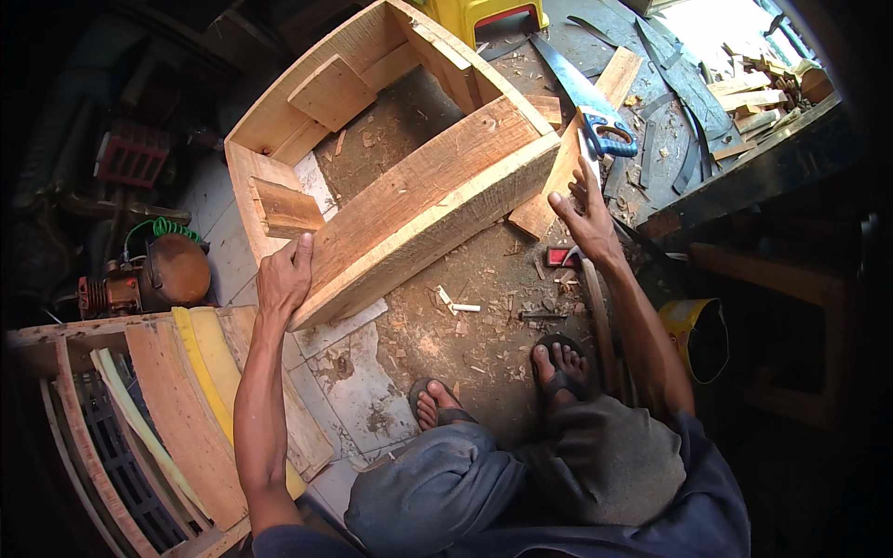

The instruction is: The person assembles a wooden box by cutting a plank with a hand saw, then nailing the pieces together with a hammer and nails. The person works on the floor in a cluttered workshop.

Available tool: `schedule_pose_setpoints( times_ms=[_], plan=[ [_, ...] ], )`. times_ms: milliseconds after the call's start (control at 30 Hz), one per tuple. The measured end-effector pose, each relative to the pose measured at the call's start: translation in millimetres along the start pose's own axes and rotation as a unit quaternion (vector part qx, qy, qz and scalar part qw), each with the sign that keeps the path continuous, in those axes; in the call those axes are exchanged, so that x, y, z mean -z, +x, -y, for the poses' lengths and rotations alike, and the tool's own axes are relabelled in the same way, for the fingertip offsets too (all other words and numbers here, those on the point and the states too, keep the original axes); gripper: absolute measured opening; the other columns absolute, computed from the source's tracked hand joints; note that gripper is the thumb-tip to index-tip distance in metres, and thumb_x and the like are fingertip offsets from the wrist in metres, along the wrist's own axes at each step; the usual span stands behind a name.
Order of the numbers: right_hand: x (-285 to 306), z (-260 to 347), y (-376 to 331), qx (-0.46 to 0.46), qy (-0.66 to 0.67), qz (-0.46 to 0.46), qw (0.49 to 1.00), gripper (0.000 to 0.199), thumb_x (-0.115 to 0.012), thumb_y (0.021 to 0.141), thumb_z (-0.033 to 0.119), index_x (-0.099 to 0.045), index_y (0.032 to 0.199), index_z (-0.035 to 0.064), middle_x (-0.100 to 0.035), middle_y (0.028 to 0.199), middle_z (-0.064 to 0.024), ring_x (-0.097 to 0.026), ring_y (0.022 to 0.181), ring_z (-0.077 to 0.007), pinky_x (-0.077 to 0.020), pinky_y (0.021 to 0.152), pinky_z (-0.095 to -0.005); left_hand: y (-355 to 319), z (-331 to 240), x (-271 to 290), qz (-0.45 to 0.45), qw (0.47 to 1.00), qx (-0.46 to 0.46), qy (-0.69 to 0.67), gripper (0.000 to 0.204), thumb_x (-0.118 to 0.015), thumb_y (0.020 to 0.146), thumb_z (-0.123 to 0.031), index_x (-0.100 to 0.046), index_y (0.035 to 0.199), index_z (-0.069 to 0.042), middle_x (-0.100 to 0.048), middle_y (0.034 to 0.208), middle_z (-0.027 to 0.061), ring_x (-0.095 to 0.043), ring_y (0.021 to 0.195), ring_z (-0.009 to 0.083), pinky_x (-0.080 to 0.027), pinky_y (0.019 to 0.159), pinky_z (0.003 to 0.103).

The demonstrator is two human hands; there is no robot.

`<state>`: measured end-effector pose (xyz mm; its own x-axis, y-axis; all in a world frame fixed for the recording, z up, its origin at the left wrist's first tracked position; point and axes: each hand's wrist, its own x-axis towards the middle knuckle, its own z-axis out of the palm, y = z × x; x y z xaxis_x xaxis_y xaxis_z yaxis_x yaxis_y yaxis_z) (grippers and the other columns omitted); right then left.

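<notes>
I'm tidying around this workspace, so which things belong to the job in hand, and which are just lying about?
Belong to the job:
wooden frame, held at its corner by the left hand
probably the handsaw, near the open right hand

Apparently lying about:
yellow stool
wood scraps
green coiled hose
red crate

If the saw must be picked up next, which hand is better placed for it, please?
Probably the right. The right hand looks open and empty, and it is close to the saw. The left hand is farther away and holds the wooden frame.
</notes>
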<state>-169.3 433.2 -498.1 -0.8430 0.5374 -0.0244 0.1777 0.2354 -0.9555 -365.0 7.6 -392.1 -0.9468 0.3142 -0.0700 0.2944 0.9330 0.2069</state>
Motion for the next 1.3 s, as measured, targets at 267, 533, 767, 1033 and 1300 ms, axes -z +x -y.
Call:
schedule_pose_setpoints(
  times_ms=[267,533,767,1033,1300],
  plan=[
    [-26,43,39,0.047,0.098,0.059,0.992,0.105,-0.078,0.086,0.057,-0.029,0.156,-0.0039,-0.044,0.151,-0.0324,-0.043,0.143,-0.0393,-0.0326,0.12,-0.0469,25,-14,77,0.005,0.999,0.012,0.032,0.076,-0.046,0.101,-0.065,-0.071,0.086,0.006,-0.065,0.068,0.0257,-0.068,0.07,0.0342,-0.05,0.07,0.046],
    [-84,36,-8,-0.163,0.153,0.302,0.927,0.115,-0.077,0.089,0.05,0.0,0.161,0.0034,-0.027,0.159,-0.0373,-0.037,0.146,-0.0466,-0.0555,0.104,-0.0532,57,-106,228,0.001,0.968,-0.078,0.24,0.071,-0.057,0.099,-0.057,-0.074,0.082,0.009,-0.062,0.059,0.0228,-0.062,0.054,0.0239,-0.05,0.061,0.044],
    [-157,-59,-69,0.105,-0.288,0.302,0.903,0.031,-0.062,0.091,0.018,-0.07,0.12,0.0107,-0.061,0.127,-0.0194,-0.059,0.118,-0.0397,-0.0513,0.101,-0.0503,28,-170,197,0.037,0.839,-0.246,0.484,0.056,-0.063,0.097,-0.052,-0.072,0.082,0.001,-0.066,0.062,0.023,-0.069,0.06,0.0378,-0.056,0.064,0.045],
    [-138,-85,-66,0.219,-0.358,0.326,0.847,0.03,-0.057,0.091,0.012,-0.065,0.119,0.0043,-0.06,0.114,-0.0177,-0.056,0.115,-0.0354,-0.0518,0.096,-0.0456,-12,-192,143,0.135,0.801,-0.276,0.513,0.046,-0.066,0.096,-0.047,-0.071,0.088,-0.002,-0.068,0.064,0.0151,-0.07,0.065,0.0294,-0.055,0.077,0.04],
    [-153,104,-11,0.092,0.079,0.355,0.927,0.073,-0.065,0.097,0.054,-0.048,0.146,0.0032,-0.057,0.135,-0.022,-0.055,0.131,-0.0325,-0.0463,0.11,-0.0481,-74,-167,193,-0.306,0.863,-0.376,0.144,0.029,-0.066,0.097,-0.023,-0.068,0.121,-0.006,-0.068,0.114,0.013,-0.065,0.105,0.0289,-0.045,0.101,0.041]
  ],
)
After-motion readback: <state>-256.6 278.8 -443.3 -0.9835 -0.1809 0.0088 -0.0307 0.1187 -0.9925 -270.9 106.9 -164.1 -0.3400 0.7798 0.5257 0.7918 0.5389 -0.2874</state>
